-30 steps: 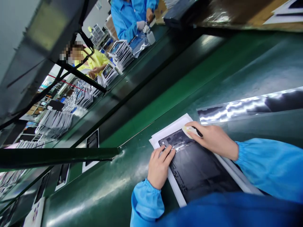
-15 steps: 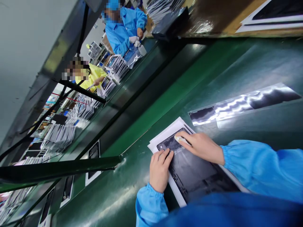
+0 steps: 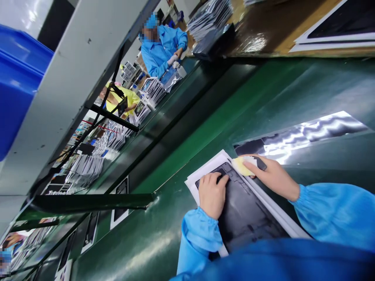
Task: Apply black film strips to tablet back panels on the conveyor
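Observation:
A dark tablet-shaped panel (image 3: 249, 210) lies on a stack of white-bordered sheets (image 3: 193, 181) on the green bench. My left hand (image 3: 212, 195) rests on its upper left part, fingers stretched and slightly bent, palm down, gripping nothing. In my right hand (image 3: 274, 175) is a pale yellow-and-white pad (image 3: 244, 164) with a dark grey end. The fingers are closed round it, and its yellow end sits at the panel's upper right edge. The panel's lower end is hidden by my blue garment (image 3: 278, 259).
Clear film strips (image 3: 304, 134) lie on the bench, right of the panel. A green beam (image 3: 96, 205) juts in from the left. Other white-framed panels (image 3: 120, 201) lie beyond it. Across the line, a person in blue (image 3: 164, 48) and one in yellow work beside stacks.
My right hand has moved the pad from the panel's upper surface rightward to its edge. My left hand has shifted slightly right and up on the panel. The view has tilted somewhat.

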Demonstrator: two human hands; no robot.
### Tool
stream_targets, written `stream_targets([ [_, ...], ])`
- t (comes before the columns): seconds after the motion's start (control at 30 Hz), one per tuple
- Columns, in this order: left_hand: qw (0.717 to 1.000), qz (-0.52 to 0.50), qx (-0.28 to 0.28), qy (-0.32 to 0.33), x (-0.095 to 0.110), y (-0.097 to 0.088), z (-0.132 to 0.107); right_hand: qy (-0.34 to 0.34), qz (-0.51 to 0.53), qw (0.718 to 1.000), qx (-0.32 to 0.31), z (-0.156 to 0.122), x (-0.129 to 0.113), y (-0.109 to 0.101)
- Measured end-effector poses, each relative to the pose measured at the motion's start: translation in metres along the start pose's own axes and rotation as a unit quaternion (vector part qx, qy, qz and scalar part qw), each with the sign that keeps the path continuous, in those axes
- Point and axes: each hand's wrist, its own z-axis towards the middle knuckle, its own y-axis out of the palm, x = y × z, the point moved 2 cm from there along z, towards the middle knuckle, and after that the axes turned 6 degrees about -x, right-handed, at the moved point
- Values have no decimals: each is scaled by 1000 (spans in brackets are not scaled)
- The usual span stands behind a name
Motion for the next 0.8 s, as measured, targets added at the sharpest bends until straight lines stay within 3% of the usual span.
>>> stream_targets([
  [0.13, 994, -11, -9, -108, -21, -1, 11, -29, 17, 999, -18, 2, -3, 1],
  [0.2, 992, -8, -13, -128, -29, 1, 15, -33, 22, 999, -33, 2, -5, 2],
  [0.43, 993, -27, 42, -103, -46, 13, 22, -15, 14, 997, -71, 2, -6, 6],
  [0.8, 994, -38, 30, -95, -53, 13, 23, 1, 9, 995, -95, 5, -2, 6],
])
